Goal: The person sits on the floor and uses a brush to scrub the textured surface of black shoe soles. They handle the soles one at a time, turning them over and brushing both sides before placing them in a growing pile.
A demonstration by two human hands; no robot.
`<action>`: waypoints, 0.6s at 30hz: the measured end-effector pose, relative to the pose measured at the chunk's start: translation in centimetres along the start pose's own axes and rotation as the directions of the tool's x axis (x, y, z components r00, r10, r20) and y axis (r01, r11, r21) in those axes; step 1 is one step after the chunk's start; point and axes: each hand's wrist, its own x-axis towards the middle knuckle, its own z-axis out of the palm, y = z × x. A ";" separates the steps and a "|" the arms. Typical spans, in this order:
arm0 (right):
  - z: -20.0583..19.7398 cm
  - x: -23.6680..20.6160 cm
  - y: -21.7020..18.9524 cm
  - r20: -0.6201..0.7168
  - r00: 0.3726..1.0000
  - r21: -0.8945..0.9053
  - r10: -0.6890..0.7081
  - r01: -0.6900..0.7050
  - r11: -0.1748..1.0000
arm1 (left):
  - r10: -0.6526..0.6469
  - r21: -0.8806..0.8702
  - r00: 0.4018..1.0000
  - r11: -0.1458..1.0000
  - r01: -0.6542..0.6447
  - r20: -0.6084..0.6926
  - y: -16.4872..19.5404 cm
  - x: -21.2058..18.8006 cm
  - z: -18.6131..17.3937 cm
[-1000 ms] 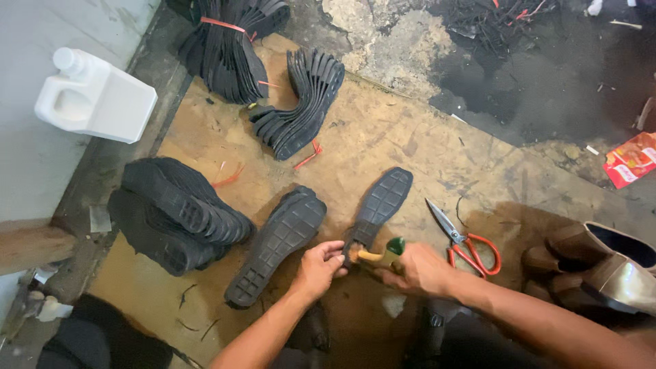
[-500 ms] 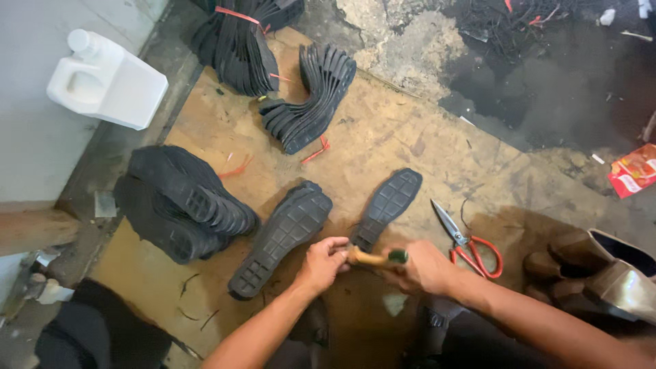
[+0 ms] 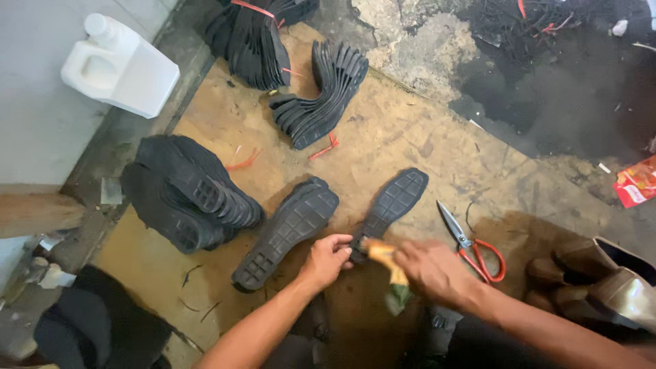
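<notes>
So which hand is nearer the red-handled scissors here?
Right. The right hand lies just left of the scissors, nearly touching the handles; the left hand is farther left, at the single black sole.

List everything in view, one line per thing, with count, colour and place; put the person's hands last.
single shoe sole: one, black, centre of the board, heel end at the left hand
stack of soles: one, black, left of the single sole
sole bundles: four, black, left and top of the board
wooden-handled tool: one, tan handle, blurred, in the right hand
scissors: one, red handles, right of the single sole
jug: one, white, top left
shoes: brown, right edge, count unclear
packet: one, red, right edge
wooden board: one, tan, under the soles
left hand: holds the sole's heel end
right hand: grips the tool
</notes>
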 end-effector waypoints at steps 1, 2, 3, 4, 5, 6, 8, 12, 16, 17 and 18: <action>0.4 -0.1 0.2 0.042 0.995 -0.015 0.093 -0.093 0.996 | -0.007 0.009 1.000 1.000 0.007 0.003 -0.2 0.0 -0.1; 0.9 -0.3 0.3 0.082 0.978 -0.035 0.190 -0.188 0.982 | 0.001 -0.004 1.000 1.000 -0.001 0.015 -0.4 0.1 -0.2; 1.4 -0.4 0.5 0.009 0.989 0.019 0.150 -0.150 0.988 | 0.015 -0.027 1.000 1.000 -0.015 0.023 -0.5 0.3 -0.3; 2.0 -0.5 0.5 -0.056 0.992 0.073 0.112 -0.108 0.991 | 0.021 -0.056 0.999 0.998 -0.019 0.031 -0.7 0.3 -0.3; 2.4 -0.6 0.7 -0.126 0.988 0.127 0.085 -0.069 0.990 | 0.071 0.025 0.997 0.997 -0.072 0.020 -0.8 0.3 -0.3; 2.8 -0.2 1.0 -0.183 0.983 0.154 -0.006 0.034 0.988 | 0.135 0.105 0.991 0.985 -0.135 0.009 -0.8 0.4 -0.3; 2.7 0.7 2.4 -0.297 0.937 0.205 -0.183 0.250 0.946 | 0.128 0.124 0.992 0.984 -0.126 -0.012 -0.8 0.2 -0.2; -1.0 3.0 9.5 -0.094 0.791 0.022 0.604 -0.605 0.796 | -0.011 0.014 1.000 1.000 0.011 -0.014 -0.2 -0.1 0.0; -1.8 2.6 11.0 -0.492 0.581 0.401 0.649 -0.510 0.761 | 0.030 -0.013 1.000 0.999 -0.029 0.008 0.9 -0.5 0.2; -1.2 2.5 10.3 -0.342 0.686 0.196 0.642 -0.616 0.763 | 0.019 -0.019 1.000 1.000 -0.019 0.011 1.1 -0.5 0.2; -0.6 2.5 9.3 -0.164 0.744 -0.030 0.647 -0.660 0.751 | 0.009 -0.030 1.000 1.000 -0.008 0.011 1.3 -0.5 0.2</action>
